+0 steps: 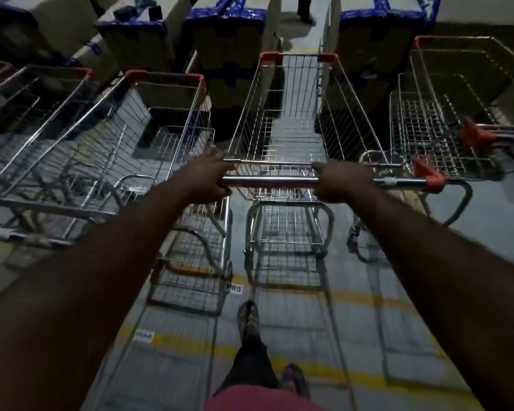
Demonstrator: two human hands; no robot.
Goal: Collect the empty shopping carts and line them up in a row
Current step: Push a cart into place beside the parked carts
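Note:
An empty wire shopping cart point(285, 114) with red corner caps stands straight ahead of me. Its chrome handle bar point(270, 182) runs across the middle of the view. My left hand point(205, 179) grips the bar's left end and my right hand point(339, 182) grips it right of centre. Another empty cart point(149, 134) stands close on the left, with one more point(33, 114) beyond it. To the right, a further empty cart point(463, 114) sits at an angle.
Stacks of cardboard boxes with blue tape point(226, 40) stand behind the carts. A narrow gap point(306, 40) in the boxes opens ahead, with a person's legs at its far end. Yellow lines point(339, 375) cross the grey floor by my feet point(250, 318).

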